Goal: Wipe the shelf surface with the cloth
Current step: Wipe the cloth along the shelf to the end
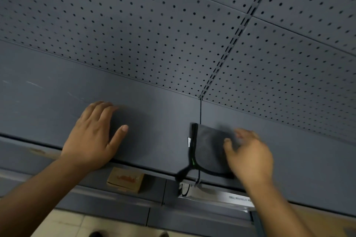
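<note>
Two hands worked the grey shelf [159, 121] as I watched: the left hand [92, 136] lay flat, fingers spread and released, while the right hand [250, 156] pressed the dark cloth [208, 150], fingers blurred, near the front edge.

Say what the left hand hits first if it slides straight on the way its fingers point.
Probably nothing on the shelf: the left hand lies flat, fingers pointing at the pegboard behind. That back wall comes first, though depth is unclear. The cloth lies off to its right.
</note>
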Action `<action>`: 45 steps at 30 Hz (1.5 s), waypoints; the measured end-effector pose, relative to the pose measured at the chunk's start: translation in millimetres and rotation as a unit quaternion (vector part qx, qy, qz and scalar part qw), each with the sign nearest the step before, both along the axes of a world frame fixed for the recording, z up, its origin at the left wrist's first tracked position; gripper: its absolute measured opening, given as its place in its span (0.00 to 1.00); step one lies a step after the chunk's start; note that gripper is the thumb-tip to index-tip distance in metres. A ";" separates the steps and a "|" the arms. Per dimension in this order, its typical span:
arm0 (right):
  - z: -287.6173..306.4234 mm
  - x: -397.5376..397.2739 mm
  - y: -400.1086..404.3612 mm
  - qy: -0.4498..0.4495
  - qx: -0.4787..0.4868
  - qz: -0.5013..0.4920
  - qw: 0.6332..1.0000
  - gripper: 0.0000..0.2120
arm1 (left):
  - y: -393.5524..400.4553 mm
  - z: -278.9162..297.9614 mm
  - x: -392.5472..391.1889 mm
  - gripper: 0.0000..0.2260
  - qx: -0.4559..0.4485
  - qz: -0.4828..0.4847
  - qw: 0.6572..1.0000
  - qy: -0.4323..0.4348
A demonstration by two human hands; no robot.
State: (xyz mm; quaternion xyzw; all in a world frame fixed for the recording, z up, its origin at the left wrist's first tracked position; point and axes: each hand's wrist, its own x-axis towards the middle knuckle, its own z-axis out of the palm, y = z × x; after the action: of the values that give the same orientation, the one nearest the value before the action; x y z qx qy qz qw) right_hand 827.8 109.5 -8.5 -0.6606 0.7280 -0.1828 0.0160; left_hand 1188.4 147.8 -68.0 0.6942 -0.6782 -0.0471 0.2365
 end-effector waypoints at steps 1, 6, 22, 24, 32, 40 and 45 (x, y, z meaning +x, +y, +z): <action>-3.2 8.4 5.9 0.020 -0.010 0.059 0.998 0.23 | 0.0 -0.1 -0.2 0.33 -0.001 0.001 1.000 -0.001; -31.7 36.5 3.3 0.086 0.145 0.261 0.951 0.29 | -0.3 -0.1 0.0 0.32 -0.013 0.000 1.000 -0.006; -53.6 55.5 -123.3 0.126 0.185 0.255 0.941 0.31 | -0.2 0.6 -0.8 0.33 -0.004 0.009 1.000 -0.004; -51.8 56.5 -122.7 0.124 0.188 0.254 0.941 0.30 | 0.0 1.7 -0.9 0.33 -0.001 0.008 1.000 -0.001; -48.0 46.0 -22.8 0.097 0.176 0.282 0.938 0.32 | 1.5 3.6 -2.5 0.33 0.008 0.005 1.000 0.007; -44.3 55.8 28.1 0.099 0.174 0.266 0.943 0.32 | -0.5 5.8 4.7 0.32 -0.003 -0.007 1.000 0.028; -48.4 65.1 2.7 0.091 0.174 0.255 0.947 0.32 | -7.3 0.0 42.2 0.30 -0.036 -0.010 0.999 -0.018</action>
State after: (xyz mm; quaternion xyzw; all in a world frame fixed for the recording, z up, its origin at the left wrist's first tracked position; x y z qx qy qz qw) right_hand 892.9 112.2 -56.9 -0.8248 0.5542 0.0179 0.1104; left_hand 1230.6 140.5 -68.0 0.6792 -0.6906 -0.0127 0.2481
